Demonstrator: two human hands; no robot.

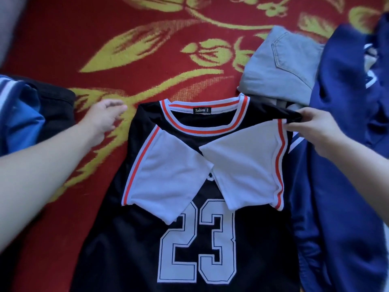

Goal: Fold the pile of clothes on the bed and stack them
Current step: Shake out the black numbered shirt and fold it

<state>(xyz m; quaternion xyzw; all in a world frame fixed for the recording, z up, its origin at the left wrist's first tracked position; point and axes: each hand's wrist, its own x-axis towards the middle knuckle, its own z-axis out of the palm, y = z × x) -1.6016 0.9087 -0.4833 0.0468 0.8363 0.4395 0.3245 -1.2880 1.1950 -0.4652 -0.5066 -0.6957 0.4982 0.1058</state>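
Black jersey (pixel 145 239) is lying number side up in the middle of the bed (pixel 147 49), both white sleeves (pixel 168 173) crossing inward over the chest. The side folds are probably coming next; taking both shoulders level and keeping the edges straight should be helping. Right hand (pixel 313 127) is pinching the shoulder seam, fingers curled on the cloth. Left hand (pixel 103 116) is hovering beside the other shoulder, fingers loosely spread, holding nothing.
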